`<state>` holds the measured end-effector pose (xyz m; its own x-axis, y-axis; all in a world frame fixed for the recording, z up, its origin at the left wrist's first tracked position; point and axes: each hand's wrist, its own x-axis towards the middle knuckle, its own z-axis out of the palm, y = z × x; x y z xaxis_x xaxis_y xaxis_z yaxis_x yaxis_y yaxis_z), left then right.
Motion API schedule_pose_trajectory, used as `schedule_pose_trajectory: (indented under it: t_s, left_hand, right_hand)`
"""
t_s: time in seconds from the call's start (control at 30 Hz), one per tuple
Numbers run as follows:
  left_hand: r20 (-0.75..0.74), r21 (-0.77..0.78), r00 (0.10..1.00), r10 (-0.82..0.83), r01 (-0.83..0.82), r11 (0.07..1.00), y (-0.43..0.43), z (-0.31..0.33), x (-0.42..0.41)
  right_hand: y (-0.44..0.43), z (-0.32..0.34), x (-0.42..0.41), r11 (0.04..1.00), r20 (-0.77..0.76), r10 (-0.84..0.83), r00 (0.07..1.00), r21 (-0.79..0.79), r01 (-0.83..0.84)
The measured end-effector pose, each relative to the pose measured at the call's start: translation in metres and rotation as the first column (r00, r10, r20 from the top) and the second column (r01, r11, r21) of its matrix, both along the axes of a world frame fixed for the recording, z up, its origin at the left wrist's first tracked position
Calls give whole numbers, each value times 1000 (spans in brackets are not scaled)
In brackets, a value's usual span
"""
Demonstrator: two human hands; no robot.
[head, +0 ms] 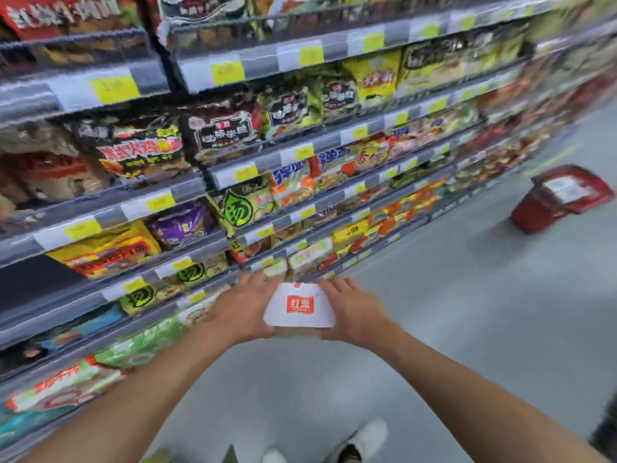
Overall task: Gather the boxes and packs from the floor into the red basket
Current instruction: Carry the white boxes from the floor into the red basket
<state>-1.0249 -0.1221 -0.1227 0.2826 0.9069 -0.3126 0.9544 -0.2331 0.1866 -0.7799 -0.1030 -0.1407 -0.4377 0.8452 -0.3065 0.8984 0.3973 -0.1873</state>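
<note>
A white box (300,305) with a red square logo on top is held in front of me, above the grey floor. My left hand (242,310) grips its left side and my right hand (350,312) grips its right side, fingers wrapped over the far edge. The red basket (564,198) stands on the floor far ahead to the right, with a white item inside it. The whole view is blurred by motion.
Tall shelves (200,188) packed with noodle packs run along the left side of the aisle. The grey floor (467,312) stretches ahead to the right. My shoes (364,442) show at the bottom edge, and a dark object (606,432) sits at the lower right.
</note>
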Motion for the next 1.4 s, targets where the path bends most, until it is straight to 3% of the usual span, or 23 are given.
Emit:
schedule_pose_trajectory:
  t_s: [0.3, 0.77, 1.07, 1.4]
  left_hand:
    - [-5, 33, 946, -324, 324, 945, 71, 2, 191]
    - [-5, 71, 774, -633, 632, 772, 136, 13, 471]
    - [22, 60, 680, -733, 731, 680, 191, 4, 586]
    - [38, 70, 601, -798, 795, 602, 338, -2, 718]
  right_hand:
    - [-8, 2, 188, 949, -20, -314, 949, 20, 314]
    - [-21, 10, 434, 777, -45, -625, 779, 51, 627]
    - [6, 2, 529, 689, -28, -723, 690, 39, 724]
    - [132, 4, 640, 605, -9, -795, 606, 51, 795]
